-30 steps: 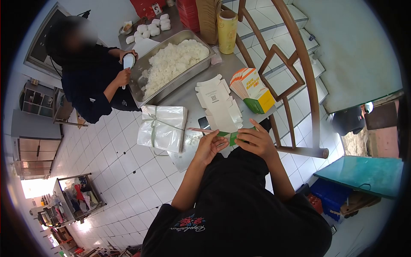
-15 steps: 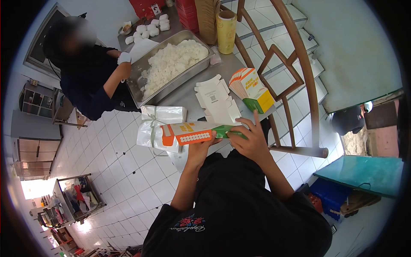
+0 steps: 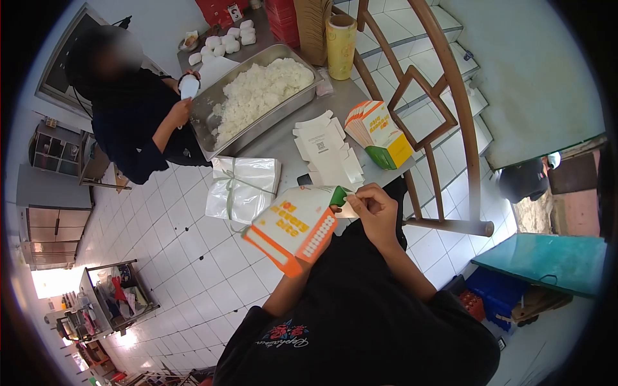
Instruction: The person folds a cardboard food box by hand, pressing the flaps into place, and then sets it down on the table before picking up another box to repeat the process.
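A printed carton (image 3: 293, 222), white with orange edges and yellow lettering, is tilted in front of my body with its broad face turned up. My left hand (image 3: 327, 243) supports it from beneath; the carton hides most of that hand. At the other end, my right hand (image 3: 377, 215) pinches the edge by the green flap (image 3: 338, 195). An unfolded carton blank (image 3: 328, 151) lies on the metal table just beyond. To its right is a stack of matching folded cartons (image 3: 378, 134).
A steel tray of white rice (image 3: 264, 96) rests on the table (image 3: 293, 138). Nearby are a tied plastic bundle (image 3: 241, 190), a yellow film roll (image 3: 340, 48) and several white wrapped portions (image 3: 222, 44). A co-worker (image 3: 129, 109) holds a white paddle (image 3: 189, 87). A wooden railing (image 3: 444, 83) borders the right side.
The carton has turned so its lettered face shows and its orange end has dropped toward me. My right fingers have closed into a pinch at the green end. The co-worker's paddle has lifted.
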`<move>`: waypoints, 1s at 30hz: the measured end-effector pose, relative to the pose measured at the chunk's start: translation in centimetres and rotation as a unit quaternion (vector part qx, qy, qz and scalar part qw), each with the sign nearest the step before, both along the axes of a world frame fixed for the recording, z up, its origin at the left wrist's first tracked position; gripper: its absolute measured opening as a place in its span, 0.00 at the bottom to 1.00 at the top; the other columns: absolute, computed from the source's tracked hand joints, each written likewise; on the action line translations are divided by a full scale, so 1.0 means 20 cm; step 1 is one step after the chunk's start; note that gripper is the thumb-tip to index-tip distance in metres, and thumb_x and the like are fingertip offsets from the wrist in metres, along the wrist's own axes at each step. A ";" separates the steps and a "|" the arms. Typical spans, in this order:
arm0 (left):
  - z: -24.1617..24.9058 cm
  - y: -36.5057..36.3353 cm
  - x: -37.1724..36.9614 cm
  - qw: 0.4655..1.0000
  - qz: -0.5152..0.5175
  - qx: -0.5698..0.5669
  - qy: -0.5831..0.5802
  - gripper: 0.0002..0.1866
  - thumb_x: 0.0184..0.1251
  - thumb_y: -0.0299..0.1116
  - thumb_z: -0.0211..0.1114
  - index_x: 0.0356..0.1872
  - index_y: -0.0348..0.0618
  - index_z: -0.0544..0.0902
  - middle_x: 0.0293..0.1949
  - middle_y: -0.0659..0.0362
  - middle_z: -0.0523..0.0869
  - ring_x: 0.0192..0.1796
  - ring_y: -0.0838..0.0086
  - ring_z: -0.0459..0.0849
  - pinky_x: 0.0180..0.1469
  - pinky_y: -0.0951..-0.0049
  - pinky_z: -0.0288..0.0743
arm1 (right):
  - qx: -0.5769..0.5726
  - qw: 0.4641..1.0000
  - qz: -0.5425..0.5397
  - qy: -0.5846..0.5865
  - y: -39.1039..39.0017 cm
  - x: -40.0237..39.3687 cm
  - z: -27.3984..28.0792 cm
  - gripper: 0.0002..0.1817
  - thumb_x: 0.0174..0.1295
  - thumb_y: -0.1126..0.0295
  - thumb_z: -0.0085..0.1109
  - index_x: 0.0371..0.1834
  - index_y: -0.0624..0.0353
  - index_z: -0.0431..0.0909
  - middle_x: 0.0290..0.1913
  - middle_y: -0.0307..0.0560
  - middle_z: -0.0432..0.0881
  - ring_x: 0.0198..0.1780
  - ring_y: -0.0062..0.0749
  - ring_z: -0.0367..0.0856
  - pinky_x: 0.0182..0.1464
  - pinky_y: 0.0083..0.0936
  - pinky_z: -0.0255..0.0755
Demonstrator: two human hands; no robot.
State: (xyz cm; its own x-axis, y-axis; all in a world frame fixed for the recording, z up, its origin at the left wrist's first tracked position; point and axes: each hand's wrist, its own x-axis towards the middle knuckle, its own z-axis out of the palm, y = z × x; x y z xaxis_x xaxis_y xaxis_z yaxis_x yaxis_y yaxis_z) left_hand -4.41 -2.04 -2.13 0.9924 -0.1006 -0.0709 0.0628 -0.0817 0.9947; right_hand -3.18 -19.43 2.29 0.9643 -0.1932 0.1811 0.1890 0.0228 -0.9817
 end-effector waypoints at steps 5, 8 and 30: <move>0.12 0.01 -0.10 0.999 -0.011 0.015 -0.027 0.11 0.78 0.30 0.65 0.54 0.36 0.84 0.47 0.54 0.88 0.48 0.71 0.88 0.51 0.70 0.82 | -0.005 0.999 -0.014 -0.041 0.04 -0.04 0.07 0.04 0.63 0.79 0.73 0.39 0.65 0.87 0.38 0.43 0.82 0.35 0.20 0.82 0.38 0.19 0.73; 0.13 -0.01 -0.13 0.999 -0.015 0.017 -0.035 0.11 0.78 0.30 0.65 0.54 0.36 0.84 0.48 0.54 0.88 0.48 0.71 0.88 0.51 0.70 0.82 | -0.037 0.997 -0.004 -0.062 0.00 -0.01 0.12 0.05 0.61 0.79 0.74 0.39 0.64 0.89 0.38 0.44 0.83 0.36 0.23 0.83 0.39 0.22 0.77; 0.22 0.02 -0.17 0.996 0.005 0.059 -0.070 0.11 0.78 0.31 0.65 0.54 0.36 0.84 0.49 0.54 0.88 0.50 0.70 0.88 0.52 0.70 0.81 | -0.250 0.924 0.017 -0.289 -0.04 -0.06 0.17 0.13 0.48 0.83 0.76 0.39 0.64 0.88 0.41 0.43 0.81 0.40 0.37 0.81 0.40 0.30 0.76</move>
State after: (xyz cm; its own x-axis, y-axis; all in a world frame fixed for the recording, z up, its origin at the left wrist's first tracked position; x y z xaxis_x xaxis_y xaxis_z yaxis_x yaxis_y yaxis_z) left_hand -7.86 -1.72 2.25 0.9942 -0.0908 0.0574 -0.0746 -0.1989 0.9772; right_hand -4.35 -20.20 5.78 0.6831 0.0824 0.7257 0.6919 -0.3912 -0.6068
